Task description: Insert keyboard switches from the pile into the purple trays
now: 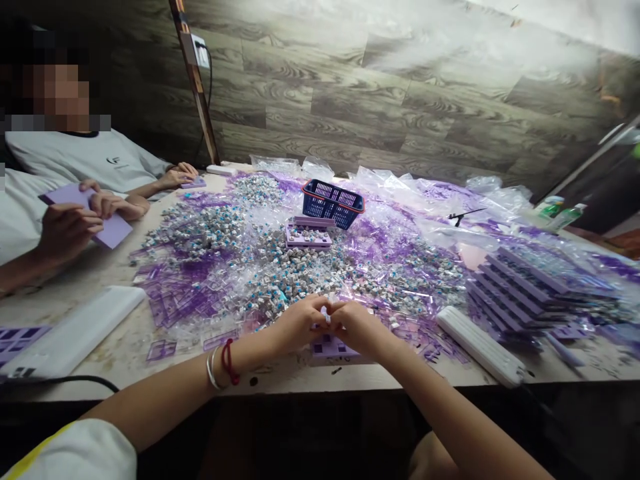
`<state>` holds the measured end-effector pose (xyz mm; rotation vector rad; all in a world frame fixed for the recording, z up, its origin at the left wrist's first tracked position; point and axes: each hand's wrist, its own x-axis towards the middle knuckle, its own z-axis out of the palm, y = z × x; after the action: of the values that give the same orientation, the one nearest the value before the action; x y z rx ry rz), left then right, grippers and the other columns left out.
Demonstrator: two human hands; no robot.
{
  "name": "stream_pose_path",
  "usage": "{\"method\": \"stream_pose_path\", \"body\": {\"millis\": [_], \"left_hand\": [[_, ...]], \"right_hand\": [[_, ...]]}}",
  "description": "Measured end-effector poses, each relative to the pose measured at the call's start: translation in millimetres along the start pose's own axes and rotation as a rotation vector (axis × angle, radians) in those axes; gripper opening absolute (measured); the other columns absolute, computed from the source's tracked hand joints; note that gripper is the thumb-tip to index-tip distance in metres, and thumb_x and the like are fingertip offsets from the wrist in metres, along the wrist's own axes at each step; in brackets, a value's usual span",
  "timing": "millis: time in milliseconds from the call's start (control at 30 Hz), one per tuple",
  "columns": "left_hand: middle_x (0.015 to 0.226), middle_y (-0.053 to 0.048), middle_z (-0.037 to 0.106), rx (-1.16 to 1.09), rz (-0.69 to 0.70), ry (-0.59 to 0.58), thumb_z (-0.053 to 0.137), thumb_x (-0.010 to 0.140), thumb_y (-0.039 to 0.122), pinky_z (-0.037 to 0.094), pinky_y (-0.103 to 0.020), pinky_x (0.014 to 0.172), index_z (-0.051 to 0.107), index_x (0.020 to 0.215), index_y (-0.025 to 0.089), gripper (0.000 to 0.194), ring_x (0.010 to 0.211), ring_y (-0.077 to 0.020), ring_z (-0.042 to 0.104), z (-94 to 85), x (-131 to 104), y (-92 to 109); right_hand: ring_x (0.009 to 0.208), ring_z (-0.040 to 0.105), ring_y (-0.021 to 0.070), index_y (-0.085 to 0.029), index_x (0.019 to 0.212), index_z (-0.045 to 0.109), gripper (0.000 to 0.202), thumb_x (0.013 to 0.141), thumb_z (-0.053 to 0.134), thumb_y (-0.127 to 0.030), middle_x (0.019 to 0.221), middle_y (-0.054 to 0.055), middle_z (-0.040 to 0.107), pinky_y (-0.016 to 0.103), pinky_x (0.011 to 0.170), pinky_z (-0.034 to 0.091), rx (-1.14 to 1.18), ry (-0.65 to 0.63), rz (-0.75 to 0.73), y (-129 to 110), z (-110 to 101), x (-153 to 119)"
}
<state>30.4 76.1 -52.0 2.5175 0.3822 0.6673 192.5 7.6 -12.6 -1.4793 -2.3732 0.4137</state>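
My left hand (299, 321) and my right hand (356, 327) meet fingertip to fingertip over a purple tray (330, 349) at the table's near edge. Together they pinch a small white part (325, 313); which hand bears it I cannot tell. Just beyond them spreads a big heap of small grey and blue switches (280, 267) mixed with clear purple covers (175, 293). A silver bangle and a red cord (223, 363) circle my left wrist.
A blue basket (332, 202) stands mid-table behind two purple trays (309, 236). Stacked purple trays (520, 293) lie at right, white bars (480, 344) (75, 330) on both sides. At left a person in a white shirt holds a purple tray (90, 212). Plastic bags (450, 200) cover the far side.
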Motion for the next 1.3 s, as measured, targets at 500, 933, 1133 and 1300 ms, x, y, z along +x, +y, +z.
{"method": "stream_pose_path", "body": {"millis": [500,933,1133,1300], "left_hand": [[0.091,-0.005,0.065,0.383,0.132,0.089,0.054,0.088,0.022,0.044,-0.028,0.074,0.069,0.077,0.017,0.019,0.08,-0.0161,0.059,-15.8,0,-6],[0.097,-0.006,0.068,0.462,0.045,0.0,0.051,0.087,0.009,0.044,-0.031,0.086,0.068,0.097,0.018,0.022,0.092,-0.0187,0.059,-21.8,3,-26],[0.093,-0.006,0.067,0.478,-0.015,-0.007,0.054,0.089,0.016,0.041,-0.033,0.086,0.068,0.09,0.018,0.015,0.091,-0.0194,0.058,-25.7,2,-25],[0.091,-0.005,0.066,0.513,-0.033,-0.02,0.055,0.089,0.021,0.04,-0.034,0.086,0.068,0.091,0.019,0.012,0.091,-0.0202,0.057,-29.3,0,-22]], "right_hand": [[0.093,0.063,0.0179,-0.02,0.097,0.07,0.026,0.084,0.051,-0.01,0.103,0.005,0.07,0.026,0.081,0.046,-0.175,0.358,0.492,47,-24,-21],[0.08,0.066,0.0204,-0.022,0.084,0.074,0.019,0.077,0.06,-0.032,0.086,0.006,0.073,0.024,0.064,0.043,-0.133,0.36,0.825,71,-10,8],[0.077,0.066,0.0198,-0.022,0.078,0.074,0.012,0.07,0.065,-0.027,0.082,0.004,0.073,0.024,0.061,0.042,-0.075,0.39,0.803,78,-5,16],[0.077,0.066,0.0209,-0.02,0.077,0.073,0.012,0.072,0.064,-0.027,0.08,0.005,0.073,0.025,0.063,0.044,-0.038,0.483,0.717,82,-6,10]]}}
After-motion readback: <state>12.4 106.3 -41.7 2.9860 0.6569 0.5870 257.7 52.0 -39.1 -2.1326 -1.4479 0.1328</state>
